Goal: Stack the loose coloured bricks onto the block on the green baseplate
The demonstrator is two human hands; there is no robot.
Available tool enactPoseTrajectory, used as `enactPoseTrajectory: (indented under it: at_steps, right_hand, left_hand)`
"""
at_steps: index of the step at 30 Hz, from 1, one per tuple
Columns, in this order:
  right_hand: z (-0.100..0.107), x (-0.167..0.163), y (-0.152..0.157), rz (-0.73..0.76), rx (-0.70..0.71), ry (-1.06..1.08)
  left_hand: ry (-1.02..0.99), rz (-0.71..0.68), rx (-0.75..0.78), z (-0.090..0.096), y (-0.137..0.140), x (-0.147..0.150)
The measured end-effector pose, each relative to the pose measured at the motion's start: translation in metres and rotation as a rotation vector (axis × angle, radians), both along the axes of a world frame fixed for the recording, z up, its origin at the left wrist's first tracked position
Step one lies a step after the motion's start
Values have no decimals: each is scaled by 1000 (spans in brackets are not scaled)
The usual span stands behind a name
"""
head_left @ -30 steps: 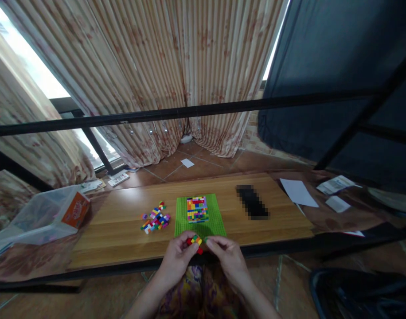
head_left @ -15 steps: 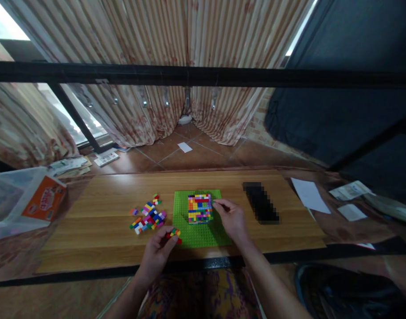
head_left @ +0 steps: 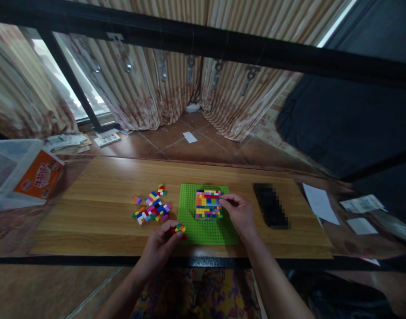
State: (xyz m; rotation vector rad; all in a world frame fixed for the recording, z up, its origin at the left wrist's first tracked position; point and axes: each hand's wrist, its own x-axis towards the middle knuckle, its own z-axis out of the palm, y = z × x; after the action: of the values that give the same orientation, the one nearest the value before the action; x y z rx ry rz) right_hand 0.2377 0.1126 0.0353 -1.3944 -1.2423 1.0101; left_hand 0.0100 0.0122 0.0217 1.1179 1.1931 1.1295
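Observation:
A green studded baseplate [head_left: 216, 235] lies on the wooden table, bearing a squarish block of multicoloured toy bricks [head_left: 208, 204]. Thumb and fingertips of my right hand [head_left: 241, 217] are pinched together at the block's right edge, near its far corner. Whatever is between those fingertips is too small to make out. At the plate's near left corner, my left hand [head_left: 160, 243] grips a small cluster of toy bricks [head_left: 180, 229] in red, yellow, green and orange. Left of the plate lies a loose pile of coloured bricks [head_left: 153, 206], with a few small pieces around it.
A black pixelated object [head_left: 271, 206] lies on the table [head_left: 90, 212] to the right. Past the left end stands a clear plastic box [head_left: 10, 177] with an orange label. Papers [head_left: 321, 204] lie beyond the right end. A dark metal bar [head_left: 189, 37] crosses above the far side.
The view has tilted and shifted, so the table sits differently in the picture. My right hand stays at the block's right edge, and my left hand keeps its brick cluster near the plate's corner.

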Motion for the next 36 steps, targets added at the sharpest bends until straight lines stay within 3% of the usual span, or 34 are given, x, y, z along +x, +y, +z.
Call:
enactPoseTrajectory:
  at_steps: [11, 21, 36]
  right_hand:
    - [1, -1, -4, -44, -43, 159]
    - [3, -9, 0, -88, -81, 183]
    - [-7, -14, 2, -80, -60, 179]
  left_hand:
    - [-30, 2, -22, 5, 1, 1]
    - [38, -9, 21, 5, 2, 0]
    - [-43, -2, -38, 1, 1, 1]
